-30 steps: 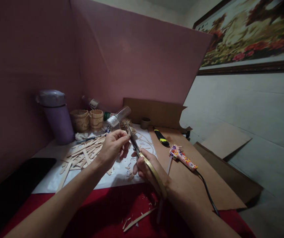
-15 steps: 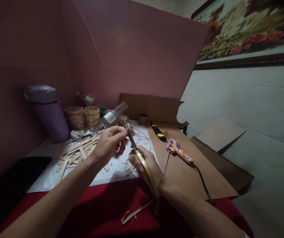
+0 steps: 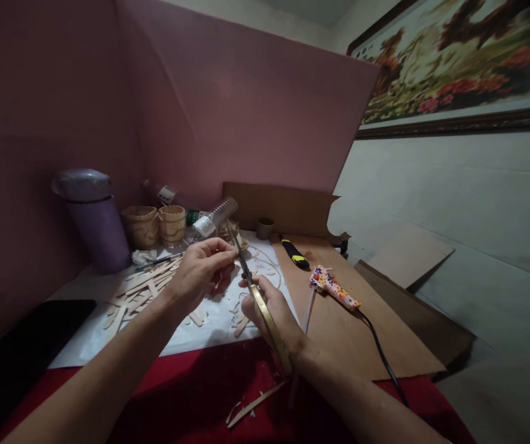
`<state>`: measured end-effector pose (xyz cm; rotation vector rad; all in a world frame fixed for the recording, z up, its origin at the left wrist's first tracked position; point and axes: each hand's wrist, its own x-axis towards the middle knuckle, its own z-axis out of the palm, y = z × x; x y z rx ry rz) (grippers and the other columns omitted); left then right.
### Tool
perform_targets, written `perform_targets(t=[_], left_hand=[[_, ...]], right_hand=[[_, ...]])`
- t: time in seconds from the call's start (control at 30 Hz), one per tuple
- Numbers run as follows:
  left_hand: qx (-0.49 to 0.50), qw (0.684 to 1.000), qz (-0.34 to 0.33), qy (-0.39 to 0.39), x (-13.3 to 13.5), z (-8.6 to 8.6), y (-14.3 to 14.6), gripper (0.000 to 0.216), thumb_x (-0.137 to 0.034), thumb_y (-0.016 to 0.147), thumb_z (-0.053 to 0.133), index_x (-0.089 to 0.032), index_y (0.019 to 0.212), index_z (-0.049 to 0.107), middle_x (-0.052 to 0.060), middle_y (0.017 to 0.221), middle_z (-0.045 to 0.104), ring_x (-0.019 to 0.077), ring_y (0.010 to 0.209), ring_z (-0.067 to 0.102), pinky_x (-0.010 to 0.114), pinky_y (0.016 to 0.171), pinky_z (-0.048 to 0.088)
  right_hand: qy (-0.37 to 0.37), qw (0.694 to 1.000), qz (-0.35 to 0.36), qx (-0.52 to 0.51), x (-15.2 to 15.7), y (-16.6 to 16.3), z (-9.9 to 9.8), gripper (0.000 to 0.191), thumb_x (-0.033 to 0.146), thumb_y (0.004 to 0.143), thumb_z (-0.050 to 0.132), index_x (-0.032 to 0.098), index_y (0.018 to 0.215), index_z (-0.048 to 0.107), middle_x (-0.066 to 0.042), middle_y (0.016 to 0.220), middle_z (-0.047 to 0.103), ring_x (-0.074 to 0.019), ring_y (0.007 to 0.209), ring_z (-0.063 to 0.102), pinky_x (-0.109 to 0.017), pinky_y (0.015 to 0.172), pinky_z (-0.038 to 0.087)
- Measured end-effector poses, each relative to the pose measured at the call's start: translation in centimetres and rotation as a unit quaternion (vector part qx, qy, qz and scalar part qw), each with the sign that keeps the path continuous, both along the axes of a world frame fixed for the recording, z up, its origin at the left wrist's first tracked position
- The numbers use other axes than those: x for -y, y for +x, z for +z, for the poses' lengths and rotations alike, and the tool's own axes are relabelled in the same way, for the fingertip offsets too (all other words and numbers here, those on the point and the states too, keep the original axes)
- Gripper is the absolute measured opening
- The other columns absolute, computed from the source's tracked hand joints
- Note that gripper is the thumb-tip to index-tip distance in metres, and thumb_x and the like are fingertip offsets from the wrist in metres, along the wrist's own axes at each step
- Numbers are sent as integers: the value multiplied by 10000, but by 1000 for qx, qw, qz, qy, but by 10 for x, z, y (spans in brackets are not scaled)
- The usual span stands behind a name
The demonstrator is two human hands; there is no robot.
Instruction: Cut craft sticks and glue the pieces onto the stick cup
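My right hand (image 3: 276, 308) grips a pair of scissors (image 3: 267, 314) by its gold-coloured handles, the dark blades pointing up and away. Pinched together, the fingers of my left hand (image 3: 207, 265) touch or nearly touch the blades; what they hold is too small and hidden to make out. Below and left of that hand lies a pile of wooden craft sticks (image 3: 139, 290). Small wood scraps (image 3: 241, 317) lie on the white sheet (image 3: 186, 342) beneath my hands. Another thin stick (image 3: 255, 404) with slivers rests on the red cloth (image 3: 190, 394).
A flowered glue gun (image 3: 336, 288) with a black cord and a black-yellow utility knife (image 3: 295, 253) lie on the brown board (image 3: 361, 342). Behind stand a purple tumbler (image 3: 98, 228), two carved cups (image 3: 172, 225), a plastic bottle (image 3: 216, 219) and a small pot (image 3: 265, 228).
The view has shifted slightly, so the objects at the back appear a little lower. Both hands keep nearly the same pose, with the scissor blades still at the left fingertips.
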<state>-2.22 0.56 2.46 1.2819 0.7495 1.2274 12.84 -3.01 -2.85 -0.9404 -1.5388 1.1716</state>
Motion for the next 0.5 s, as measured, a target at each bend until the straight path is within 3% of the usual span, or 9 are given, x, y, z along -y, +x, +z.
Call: perform_targets(t=[0.17,0.33,0.5], left_hand=[[-7,1000,-6,6,3,-1,3,253,-312,755,701,-172,687,501,-65,435,473,69,292,390,160,257,242],[-16,1000,-2,1,3,-3,6,284,-341,734,723,-175,690,496,-74,424,467,70,282,390,158,254,232],[-3,1000,-9,2,0,-8,7,254,-310,773,683,-173,679,490,-82,441,450,65,286,397,160,265,238]], right_hand=[[-9,1000,13,-12,-2,1,-2,604,701,737,620,199,1044,484,61,676,438,-89,542,438,-192,437,411],[-24,999,23,-27,4,2,4,591,745,704,619,198,875,475,68,652,398,-58,497,338,-168,381,288],[-1,1000,-4,-24,5,-1,7,568,718,683,660,194,790,470,56,664,416,-73,528,380,-197,420,359]])
